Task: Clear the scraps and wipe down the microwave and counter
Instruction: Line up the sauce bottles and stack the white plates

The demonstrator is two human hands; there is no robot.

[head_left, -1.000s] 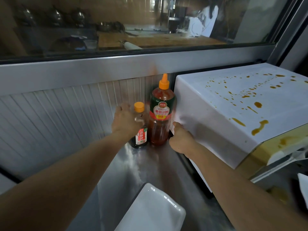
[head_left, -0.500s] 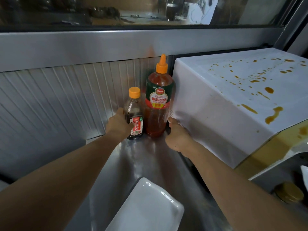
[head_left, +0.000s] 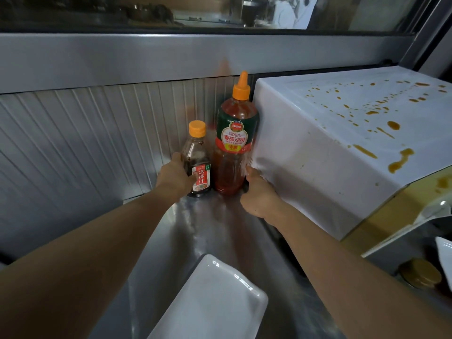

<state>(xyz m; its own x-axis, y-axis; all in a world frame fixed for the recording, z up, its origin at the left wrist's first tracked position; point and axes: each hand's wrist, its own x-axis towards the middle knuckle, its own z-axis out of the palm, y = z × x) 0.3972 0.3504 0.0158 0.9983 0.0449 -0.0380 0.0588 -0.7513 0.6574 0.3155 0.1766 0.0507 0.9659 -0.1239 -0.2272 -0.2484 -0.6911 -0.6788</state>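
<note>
A white microwave [head_left: 318, 152] stands at the right on the steel counter [head_left: 215, 231], its top spattered with orange-brown sauce drops. Between it and the ribbed back wall stand a tall ketchup bottle [head_left: 234, 143] and a small dark sauce bottle [head_left: 198, 162], both with orange caps. My left hand [head_left: 175, 178] wraps the lower part of the small bottle. My right hand [head_left: 259, 194] is curled at the base of the ketchup bottle, pressed against the microwave's left side; its fingertips are hidden.
A white rectangular plate [head_left: 212, 302] lies on the counter near me. At the lower right sit a round brown lid or jar top [head_left: 422, 274] and the edge of another white dish [head_left: 446, 260]. The microwave door [head_left: 401, 216] hangs open, smeared yellow.
My left hand slid down from the small bottle's neck to its lower body. The view tilted downward and came closer. Both bottles stay standing in the corner.
</note>
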